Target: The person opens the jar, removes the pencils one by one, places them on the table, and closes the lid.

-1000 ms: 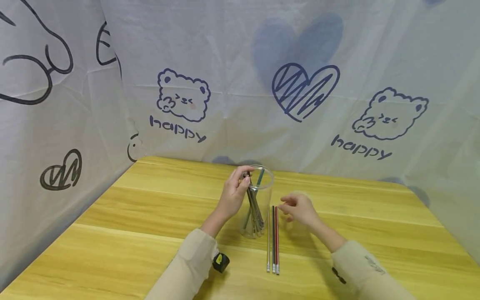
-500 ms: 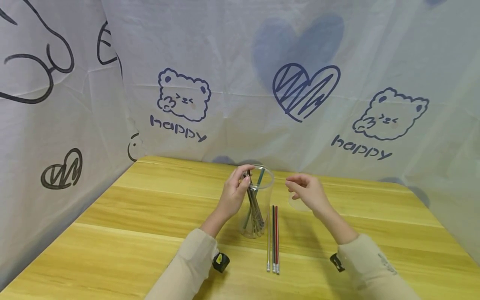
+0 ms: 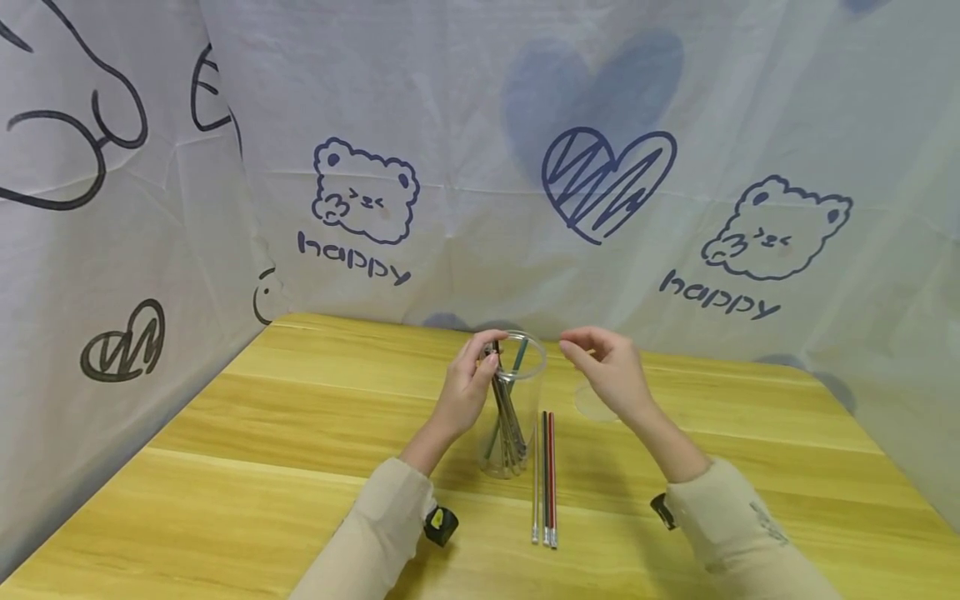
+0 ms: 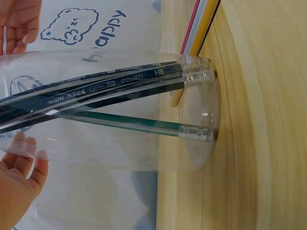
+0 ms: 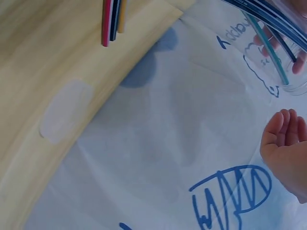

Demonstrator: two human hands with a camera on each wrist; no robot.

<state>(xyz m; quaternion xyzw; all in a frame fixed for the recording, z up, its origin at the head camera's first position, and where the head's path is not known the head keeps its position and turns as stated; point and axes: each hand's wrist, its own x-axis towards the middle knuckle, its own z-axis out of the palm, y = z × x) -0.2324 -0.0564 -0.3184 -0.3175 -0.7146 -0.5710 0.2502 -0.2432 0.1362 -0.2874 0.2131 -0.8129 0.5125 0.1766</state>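
My left hand (image 3: pixel 468 383) grips a tall clear plastic jar (image 3: pixel 529 404) near its rim, thumb and fingers at the top edge. Inside, several dark pencils (image 4: pixel 115 91) printed "HB" and one green pencil (image 4: pixel 144 123) lean with their metal-banded ends at the bottom. My right hand (image 3: pixel 611 367) is raised just right of the rim, its fingers loosely bent with nothing visible in them. A row of loose pencils, including a red pencil (image 3: pixel 552 475) and a dark pencil (image 3: pixel 545 475), lies on the table right of the jar.
A thin, translucent round disc (image 5: pixel 67 112) lies on the wood-grain table (image 3: pixel 300 433) below the right hand. Behind the table hangs a white cloth (image 3: pixel 465 208) with printed bears and hearts; another cloth wall stands at the left.
My right hand has risen from beside the tops of the loose pencils to the height of the jar's rim, uncovering the disc. The left hand and jar have stayed in place.
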